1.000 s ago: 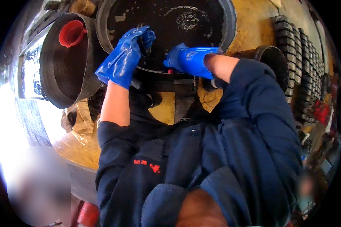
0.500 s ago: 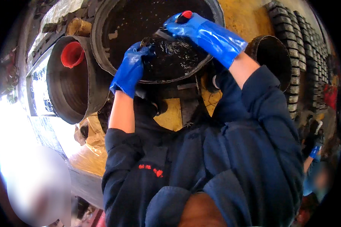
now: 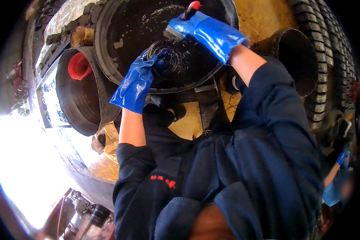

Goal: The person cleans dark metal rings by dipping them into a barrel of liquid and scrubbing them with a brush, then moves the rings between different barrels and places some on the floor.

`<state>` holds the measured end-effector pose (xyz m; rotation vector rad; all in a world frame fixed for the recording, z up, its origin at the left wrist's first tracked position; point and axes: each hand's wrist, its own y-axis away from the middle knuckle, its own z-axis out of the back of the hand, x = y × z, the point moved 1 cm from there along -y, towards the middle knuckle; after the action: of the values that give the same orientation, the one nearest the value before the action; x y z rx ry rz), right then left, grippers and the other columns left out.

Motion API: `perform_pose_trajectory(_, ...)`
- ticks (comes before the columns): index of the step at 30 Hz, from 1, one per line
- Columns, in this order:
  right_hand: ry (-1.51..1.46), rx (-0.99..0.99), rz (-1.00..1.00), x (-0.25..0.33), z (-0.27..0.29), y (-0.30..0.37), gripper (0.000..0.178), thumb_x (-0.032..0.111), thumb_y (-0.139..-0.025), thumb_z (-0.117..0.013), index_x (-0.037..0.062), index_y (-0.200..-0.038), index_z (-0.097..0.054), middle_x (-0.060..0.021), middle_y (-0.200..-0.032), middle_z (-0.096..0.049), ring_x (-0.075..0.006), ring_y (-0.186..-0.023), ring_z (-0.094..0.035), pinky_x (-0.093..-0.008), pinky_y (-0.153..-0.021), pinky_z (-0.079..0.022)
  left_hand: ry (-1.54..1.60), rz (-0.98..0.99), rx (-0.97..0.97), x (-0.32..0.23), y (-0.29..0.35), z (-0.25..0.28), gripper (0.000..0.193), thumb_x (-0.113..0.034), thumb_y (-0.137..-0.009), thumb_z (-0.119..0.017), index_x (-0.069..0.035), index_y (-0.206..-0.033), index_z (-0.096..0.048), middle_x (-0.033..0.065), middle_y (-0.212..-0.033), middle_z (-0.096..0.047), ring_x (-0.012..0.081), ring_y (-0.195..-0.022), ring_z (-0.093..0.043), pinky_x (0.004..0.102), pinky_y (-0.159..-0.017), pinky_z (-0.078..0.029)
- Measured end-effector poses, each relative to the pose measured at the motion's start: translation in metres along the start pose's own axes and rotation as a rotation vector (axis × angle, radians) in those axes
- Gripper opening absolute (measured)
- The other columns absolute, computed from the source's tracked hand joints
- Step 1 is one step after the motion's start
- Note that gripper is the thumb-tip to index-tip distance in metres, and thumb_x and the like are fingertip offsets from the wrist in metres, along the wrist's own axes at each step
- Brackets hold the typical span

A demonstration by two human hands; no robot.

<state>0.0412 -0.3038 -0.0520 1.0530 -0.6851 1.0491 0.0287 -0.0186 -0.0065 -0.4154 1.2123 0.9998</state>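
My left hand, in a long blue rubber glove, grips a dark, wet ring-shaped part by its left side, over a large black basin. My right hand, gloved the same way, is closed round a brush whose black handle ends in a red tip. Its pale bristles poke out left of the glove, just above the ring and apart from it. Dark liquid with light specks lies in the basin. The inside of the ring is partly hidden by my left fingers.
On the left, a wide dark tub holds a red cup. A brown cylinder stands behind it. At right are another dark drum and stacked tyres. A co-worker's blue-gloved hand shows far right.
The ring has turned to show its round face. My left hand has shifted slightly down, and the brush has moved a little left. A blurred shape at lower left is gone, revealing machinery.
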Motion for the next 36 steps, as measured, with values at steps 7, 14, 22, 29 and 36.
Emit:
perform_pose_trajectory(7, 0.171, 0.219, 0.018, 0.047, -0.038, 0.03, 0.056, 0.062, -0.096, -0.062, 0.0209, -0.133, -0.068, -0.0131, -0.123, -0.072, -0.0294, -0.109, -0.069, -0.0388, -0.1, -0.054, 0.213, 0.146, -0.075, 0.019, 0.009, 0.011, 0.034, -0.022, -0.104, -0.056, -0.008, -0.134, -0.063, 0.0093, -0.124, -0.071, 0.0283, -0.114, -0.064, 0.0378, -0.101, -0.049)
perform_pose_trajectory(14, 0.266, -0.015, -0.067, -0.021, -0.04, 0.007, 0.056, 0.058, -0.096, -0.061, 0.0086, -0.119, -0.074, -0.0208, -0.118, -0.072, -0.0408, -0.113, -0.067, -0.0442, -0.1, -0.053, 0.612, 0.438, -0.106, 0.054, -0.025, -0.019, 0.037, -0.026, -0.106, -0.054, -0.01, -0.139, -0.06, 0.0098, -0.128, -0.07, 0.0305, -0.119, -0.062, 0.0405, -0.104, -0.047)
perform_pose_trajectory(22, -0.003, -0.031, 0.024, -0.002, -0.042, 0.03, 0.055, 0.049, -0.09, -0.072, 0.0013, -0.118, -0.072, -0.025, -0.118, -0.071, -0.0411, -0.112, -0.067, -0.0449, -0.099, -0.051, 0.918, 0.862, -0.265, 0.048, -0.05, -0.05, 0.048, -0.039, -0.107, -0.05, -0.013, -0.147, -0.053, 0.0081, -0.138, -0.065, 0.033, -0.13, -0.056, 0.0486, -0.111, -0.042)
perform_pose_trajectory(29, 0.281, 0.153, 0.162, 0.017, -0.087, 0.029, 0.037, 0.043, -0.087, -0.067, 0.009, -0.099, -0.075, -0.0197, -0.099, -0.074, -0.038, -0.094, -0.07, -0.0467, -0.084, -0.056, 1.057, 0.917, -0.278, 0.042, -0.05, -0.044, 0.07, -0.061, -0.101, -0.048, -0.008, -0.146, -0.053, 0.011, -0.15, -0.056, 0.0368, -0.137, -0.049, 0.0589, -0.116, -0.036)
perform_pose_trajectory(36, 0.521, 0.367, 0.469, 0.046, -0.089, 0.075, 0.027, 0.036, -0.094, -0.064, 0.0143, -0.109, -0.074, -0.0146, -0.108, -0.074, -0.0361, -0.1, -0.069, -0.045, -0.086, -0.057, 1.033, 0.824, -0.574, 0.111, -0.051, -0.016, 0.06, -0.059, -0.1, -0.054, -0.009, -0.133, -0.063, 0.0125, -0.133, -0.067, 0.0379, -0.121, -0.061, 0.0591, -0.11, -0.043)
